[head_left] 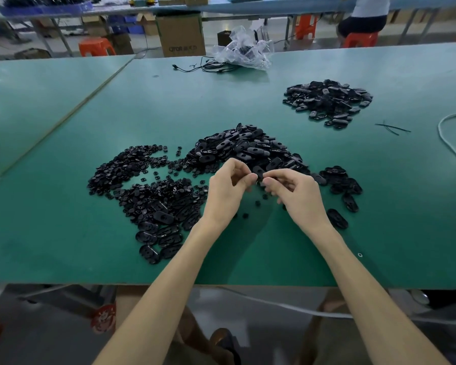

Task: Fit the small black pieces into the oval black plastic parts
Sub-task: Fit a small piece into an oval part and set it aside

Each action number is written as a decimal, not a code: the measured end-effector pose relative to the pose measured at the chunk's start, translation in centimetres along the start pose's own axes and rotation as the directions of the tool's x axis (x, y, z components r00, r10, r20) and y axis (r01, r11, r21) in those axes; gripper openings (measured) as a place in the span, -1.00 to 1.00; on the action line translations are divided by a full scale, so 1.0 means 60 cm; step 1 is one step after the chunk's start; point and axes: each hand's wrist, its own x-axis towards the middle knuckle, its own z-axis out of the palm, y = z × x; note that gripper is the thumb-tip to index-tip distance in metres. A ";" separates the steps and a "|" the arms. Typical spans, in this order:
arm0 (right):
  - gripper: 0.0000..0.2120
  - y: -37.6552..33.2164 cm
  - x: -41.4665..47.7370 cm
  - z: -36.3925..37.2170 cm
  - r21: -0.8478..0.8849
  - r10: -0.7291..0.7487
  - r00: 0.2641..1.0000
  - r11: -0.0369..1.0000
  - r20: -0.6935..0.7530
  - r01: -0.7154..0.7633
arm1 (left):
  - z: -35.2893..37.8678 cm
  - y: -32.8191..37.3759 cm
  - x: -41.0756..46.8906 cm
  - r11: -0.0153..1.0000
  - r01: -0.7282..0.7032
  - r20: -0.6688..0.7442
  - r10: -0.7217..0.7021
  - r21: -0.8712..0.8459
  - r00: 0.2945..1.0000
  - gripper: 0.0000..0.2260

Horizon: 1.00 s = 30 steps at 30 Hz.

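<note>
Head view: beside the oval-parts heap (248, 148), fingers (248, 178) of our left hand (227, 192) and right hand (298, 192) pinch one black part (259, 179); skewed pressure could flick it away.

A wide green-topped workbench (63, 233) fills the foreground; behind it stand orange plastic stools (96, 47), a cardboard box (181, 35) and a long blue table (248, 7) on pale floor (213, 26).

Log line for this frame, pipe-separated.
step: fitting | left hand: pinches black part | right hand: pinches same part | oval parts pile: beyond hands | small pieces: left
</note>
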 end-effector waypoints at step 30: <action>-0.85 0.002 0.002 0.007 0.010 0.030 0.999 1.000 -0.017 -0.030 | -0.001 -0.020 -0.003 0.942 0.033 -0.064 -0.057 -0.334 0.996 -0.85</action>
